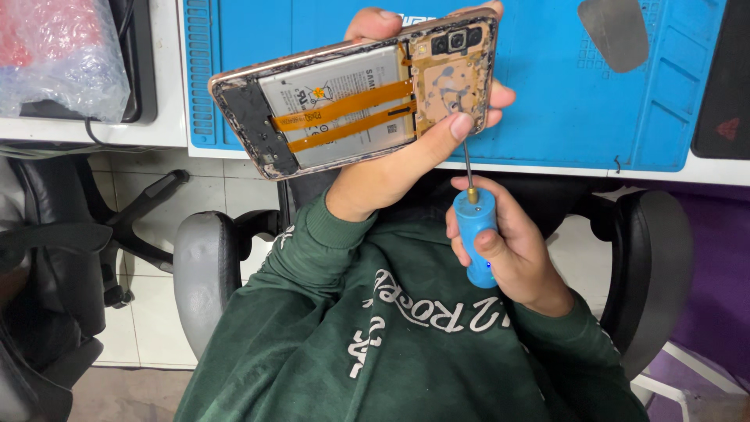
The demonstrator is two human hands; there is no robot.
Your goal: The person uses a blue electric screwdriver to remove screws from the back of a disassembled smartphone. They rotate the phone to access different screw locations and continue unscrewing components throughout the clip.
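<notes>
The phone (pixel 351 98) has its back cover off, showing a grey battery and two orange ribbon cables, and tilts lengthwise above the worktop's near edge. The blue-handled screwdriver (pixel 476 234) stands upright beneath its right end, tip touching it.

The screwdriver (pixel 476 234) tip is hidden behind the left thumb (pixel 457 126).

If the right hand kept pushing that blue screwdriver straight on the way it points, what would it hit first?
Most likely the opened phone: the right hand aims the blue screwdriver up at its lower edge, beside the left hand's thumb. Depth is unclear, so the tip may already touch.
</notes>
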